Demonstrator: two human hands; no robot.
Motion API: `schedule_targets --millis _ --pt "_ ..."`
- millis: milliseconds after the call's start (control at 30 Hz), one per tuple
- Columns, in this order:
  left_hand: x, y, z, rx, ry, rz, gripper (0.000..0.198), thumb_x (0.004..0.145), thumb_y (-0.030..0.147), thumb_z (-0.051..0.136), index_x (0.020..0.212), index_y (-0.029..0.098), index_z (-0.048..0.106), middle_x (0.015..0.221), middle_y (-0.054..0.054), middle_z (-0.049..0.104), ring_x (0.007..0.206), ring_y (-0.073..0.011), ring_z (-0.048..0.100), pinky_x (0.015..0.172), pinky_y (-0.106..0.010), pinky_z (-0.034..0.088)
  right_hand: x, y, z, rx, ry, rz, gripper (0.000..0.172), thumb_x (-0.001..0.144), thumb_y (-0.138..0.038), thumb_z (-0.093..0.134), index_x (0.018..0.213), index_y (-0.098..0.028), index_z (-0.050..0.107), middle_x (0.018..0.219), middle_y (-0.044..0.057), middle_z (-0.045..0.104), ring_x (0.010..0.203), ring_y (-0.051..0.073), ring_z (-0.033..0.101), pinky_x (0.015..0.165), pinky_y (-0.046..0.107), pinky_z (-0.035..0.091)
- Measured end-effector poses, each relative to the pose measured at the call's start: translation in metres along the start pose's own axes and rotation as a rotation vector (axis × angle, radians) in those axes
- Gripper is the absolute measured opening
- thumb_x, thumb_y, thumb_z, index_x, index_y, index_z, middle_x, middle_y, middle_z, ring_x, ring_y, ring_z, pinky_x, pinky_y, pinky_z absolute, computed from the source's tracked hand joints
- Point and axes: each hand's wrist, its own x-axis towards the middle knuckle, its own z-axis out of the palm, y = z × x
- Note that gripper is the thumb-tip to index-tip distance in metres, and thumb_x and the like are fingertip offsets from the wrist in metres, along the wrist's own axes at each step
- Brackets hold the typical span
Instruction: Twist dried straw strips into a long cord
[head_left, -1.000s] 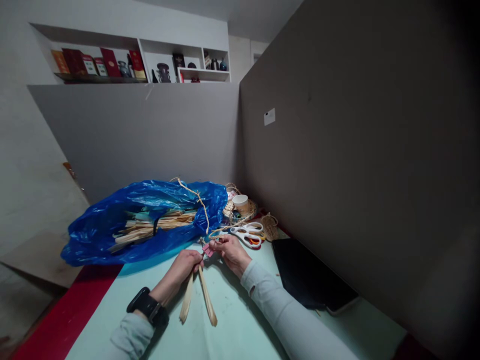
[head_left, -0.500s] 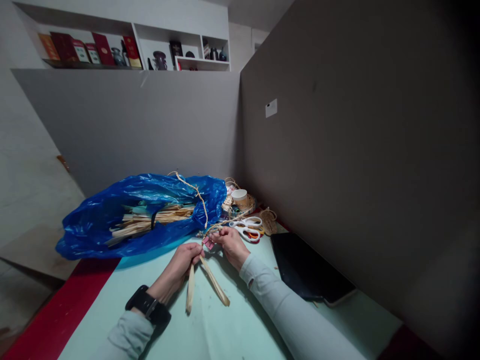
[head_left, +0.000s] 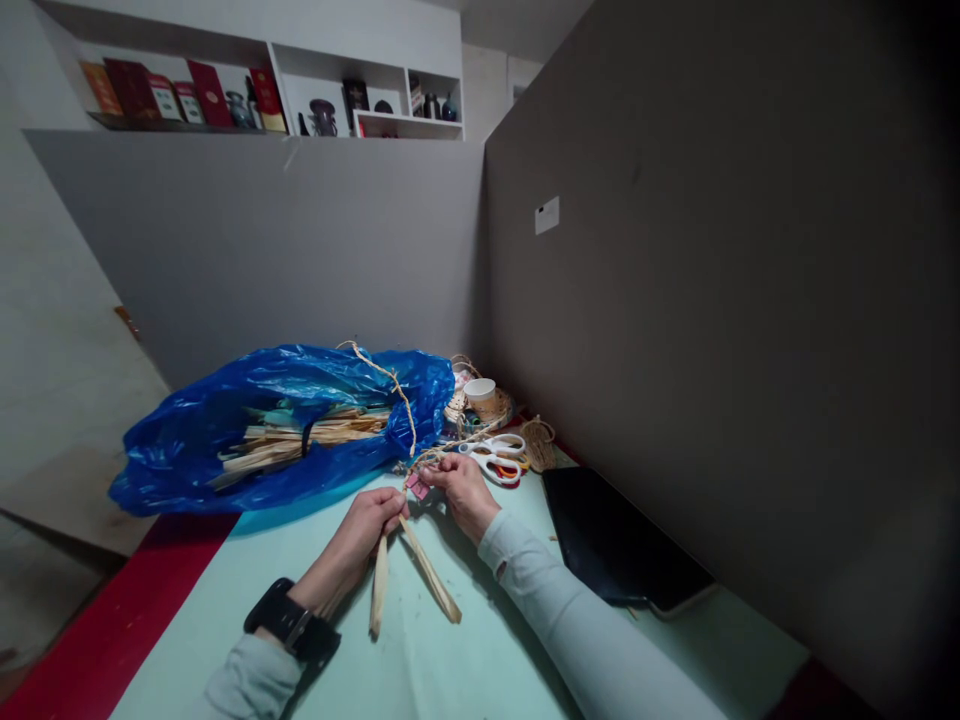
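My left hand (head_left: 379, 515), with a black watch on its wrist, is closed in a pinch on pale dried straw strips. Two loose ends hang below it: one strip (head_left: 379, 590) points down and another strip (head_left: 433, 575) slants to the right. Just above, my right hand (head_left: 463, 490) has its fingertips closed on a small pink clip (head_left: 417, 487), whose exact form is partly hidden. A thin twisted straw cord (head_left: 480, 436) runs from near the clip past the right fingertips towards the back.
Beyond the left hand lies a blue plastic bag (head_left: 187, 440) with a bundle of dried strips (head_left: 330, 432). White-handled scissors (head_left: 499, 455), a paper cup (head_left: 480, 392) and a woven piece (head_left: 538, 442) are at the back right. A black tablet (head_left: 622, 540) lies by the grey partition (head_left: 675, 350).
Both hands keep nearly the same place and grip. The hanging strip ends have shifted very slightly downwards.
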Motion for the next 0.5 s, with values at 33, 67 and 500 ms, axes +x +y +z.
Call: schedule_targets --millis 33,67,500 --pt "-0.0003 0.0003 0.0 -0.002 0.0 -0.002 0.028 0.063 0.042 0.068 0.057 0.015 0.059 0.04 0.01 0.031 0.038 -0.0052 0.023 0.043 -0.023 0.01 0.0004 0.0005 -0.0002 -0.002 0.004 -0.003 0.045 0.042 -0.017 0.079 0.051 -0.021 0.035 0.05 -0.003 0.055 0.055 0.014 0.055 0.056 0.026 0.04" --pt "-0.0005 0.0006 0.0 -0.005 0.001 -0.005 0.028 0.063 0.042 0.068 0.057 0.015 0.06 0.041 0.01 0.031 0.037 -0.0052 0.022 0.042 -0.023 0.01 0.0008 0.0009 -0.0004 -0.005 0.007 -0.007 0.044 0.042 -0.016 0.078 0.051 -0.021 0.035 0.05 -0.003 0.056 0.055 0.013 0.055 0.056 0.026 0.04" --pt "0.0032 0.0006 0.0072 -0.073 0.038 0.027 0.023 0.06 0.037 0.072 0.065 0.015 0.064 0.046 0.008 0.041 0.042 -0.0066 0.029 0.045 -0.022 0.017 0.0016 0.0042 -0.0002 -0.053 0.004 -0.045 0.043 0.047 -0.023 0.078 0.054 -0.022 0.035 0.048 -0.004 0.053 0.053 0.015 0.056 0.055 0.027 0.042"
